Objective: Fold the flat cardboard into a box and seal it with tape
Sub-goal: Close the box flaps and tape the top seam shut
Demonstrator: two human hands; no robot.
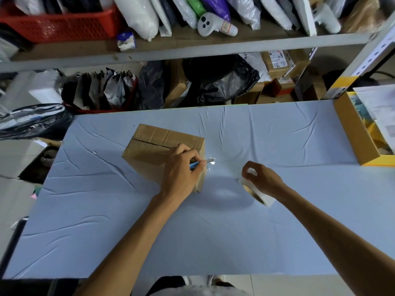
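The cardboard box (158, 144) stands already folded on the desk (106, 210), a little left of the middle, on a pale blue cloth with many creases. Its top flaps lie down flat and meet in one seam that runs across the top.

The person's left hand (181, 169) rests over the near right corner of the box. The grip of this hand is closed around a small cutter (202, 163) with a blue handle. The fingers are curled on the handle, and the grey tip points to the right, past the edge of the box. Just at this tip hangs a strip of clear tape (210, 165), shiny and a bit wrinkled, beside the right side of the box. I cannot tell if the blade touches it.

The right hand (264, 178) is well apart from the box, to the right of it, above the desk. Its grip is clamped on a tape roll (259, 198). The thumb and fingers curl over the upper part, and the roll is tilted, with its brown core showing below the wrist.

At the far right edge of the desk sits an open carton (354, 133) with yellow rims and papers inside. Behind the desk is a metal shelf (192, 50). On it I see a red basket (57, 24), white plastic packages and a white controller (213, 24). Under it lie black bags (218, 82) and brown parcels.
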